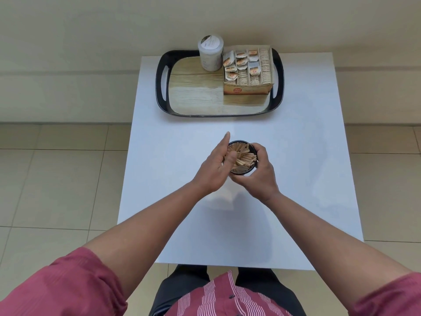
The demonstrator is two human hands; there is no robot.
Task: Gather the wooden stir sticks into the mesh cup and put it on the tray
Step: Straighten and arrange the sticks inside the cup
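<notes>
Both hands, left hand (214,169) and right hand (258,176), cradle mesh cup (242,171) between them.

stir sticks (243,158) stand in the mesh cup (242,171) on the tabletop (296,156), tray (159,87) behind.

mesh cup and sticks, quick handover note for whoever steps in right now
Right hand: wrapped around the mesh cup, holding it at mid-table.
Left hand: open at the cup's rim, thumb on the wooden stir sticks, settling them in.
Sticks: bundled in the cup; none visible loose on the table.
Tray: at the far edge, holding a lidded jar and a tea bag box; its near-left area is free.
Done: gathering, as far as can be seen.
Left: take the cup to the tray and set it down.
</notes>
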